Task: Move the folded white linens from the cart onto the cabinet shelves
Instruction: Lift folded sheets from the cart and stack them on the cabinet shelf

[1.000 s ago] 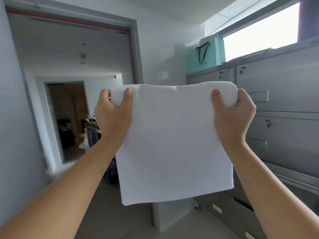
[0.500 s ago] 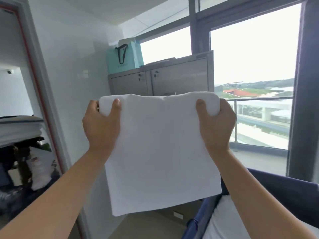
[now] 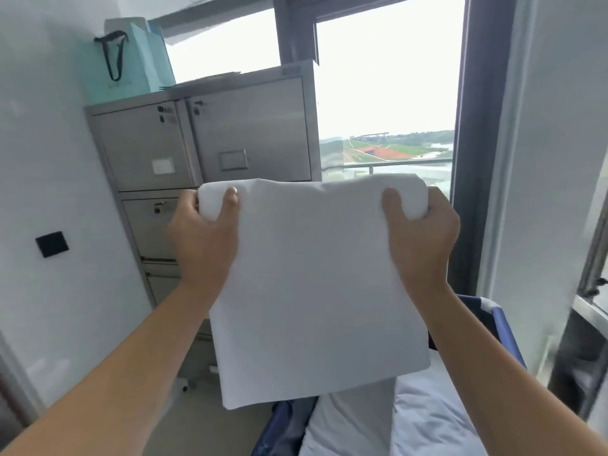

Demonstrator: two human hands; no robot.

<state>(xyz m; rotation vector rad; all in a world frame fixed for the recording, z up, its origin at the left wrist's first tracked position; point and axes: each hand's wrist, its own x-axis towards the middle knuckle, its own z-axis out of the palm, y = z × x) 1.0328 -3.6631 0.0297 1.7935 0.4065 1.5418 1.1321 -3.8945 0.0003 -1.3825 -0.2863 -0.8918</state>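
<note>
One folded linen (image 3: 316,284) lower now, two hands (image 3: 204,238) (image 3: 424,238) gripping.

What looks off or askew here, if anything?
Nothing damaged or spilled. The folded white linen hangs flat, gripped at its top corners by the left hand and right hand. One oddity: the grey metal cabinet shows only closed drawer fronts, no open shelf.

White linens (image 3: 427,419) in blue cart (image 3: 503,327)
</note>
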